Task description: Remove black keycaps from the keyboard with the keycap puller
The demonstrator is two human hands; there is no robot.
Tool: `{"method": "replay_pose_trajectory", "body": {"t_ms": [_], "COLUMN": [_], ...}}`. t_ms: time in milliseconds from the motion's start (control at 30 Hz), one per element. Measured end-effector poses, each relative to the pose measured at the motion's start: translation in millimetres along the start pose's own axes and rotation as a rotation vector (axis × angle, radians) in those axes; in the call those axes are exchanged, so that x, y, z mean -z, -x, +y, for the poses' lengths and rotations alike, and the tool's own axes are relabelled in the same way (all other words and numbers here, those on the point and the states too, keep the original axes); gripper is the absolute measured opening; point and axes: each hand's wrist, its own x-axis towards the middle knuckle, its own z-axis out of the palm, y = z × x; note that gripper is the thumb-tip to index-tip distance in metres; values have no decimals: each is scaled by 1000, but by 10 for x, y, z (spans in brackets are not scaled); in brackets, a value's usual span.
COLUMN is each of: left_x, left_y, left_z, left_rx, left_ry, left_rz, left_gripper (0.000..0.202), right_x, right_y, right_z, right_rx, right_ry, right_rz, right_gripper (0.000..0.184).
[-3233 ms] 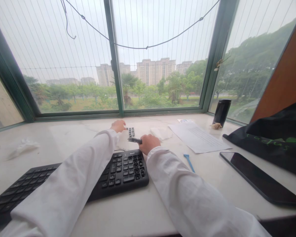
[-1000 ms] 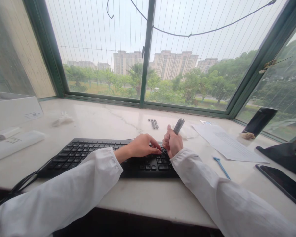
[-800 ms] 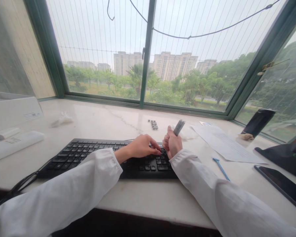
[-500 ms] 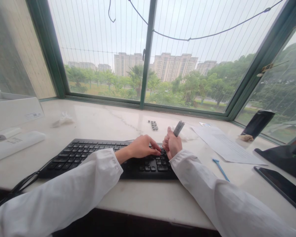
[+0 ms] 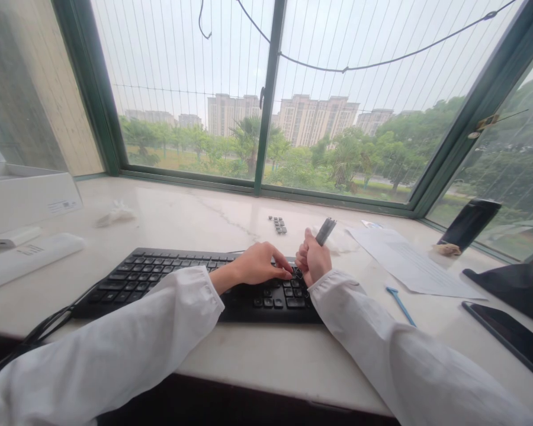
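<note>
A black keyboard (image 5: pixel 160 266) lies along the counter in front of me. My left hand (image 5: pixel 260 264) reaches over its right part, thumb and index finger closed together at the keys beside thin wire loops. Whatever those fingertips hold, if anything, is too small to make out. Wrapped upright in my right hand (image 5: pixel 315 260) is a grey keycap puller (image 5: pixel 326 231); its handle sticks out above the fist, and its wire end is at the keys near my left fingertips. Several loose keycaps (image 5: pixel 278 225) lie in a small cluster behind the keyboard.
Papers (image 5: pixel 411 266), a blue tool (image 5: pixel 400 306) and a phone (image 5: pixel 510 337) lie to the right. A dark upright device (image 5: pixel 473 222) leans near the window. At left are a white box (image 5: pixel 26 201), a white bar-shaped object (image 5: pixel 35 257) and crumpled tissue (image 5: pixel 116 214).
The whole view has shifted slightly, so everything appears a little farther right. Both hands keep nearly the same pose at the keys.
</note>
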Motion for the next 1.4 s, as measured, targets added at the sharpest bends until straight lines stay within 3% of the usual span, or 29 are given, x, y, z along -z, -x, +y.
{"method": "replay_pose_trajectory", "body": {"t_ms": [367,533,967,1400], "left_x": [-5,-1,-28,-26], "left_y": [-11,-2,21,8], "left_z": [-29,-40,0,-21], "left_rx": [-16,-16,0,28], "left_ry": [-7,10,-56,-65], "left_rz": [0,-19,16,14], "left_gripper": [29,35,33,37], "right_x": [-22,-26,-11,29], "right_y": [-7,60,217,146], "right_z": [67,100,36,93], "right_rx": [26,158,417,438], "right_ry": [38,151,432,382], "right_rz": [-16,-138,-273,-227], "right_gripper": [50,48,50,49]}}
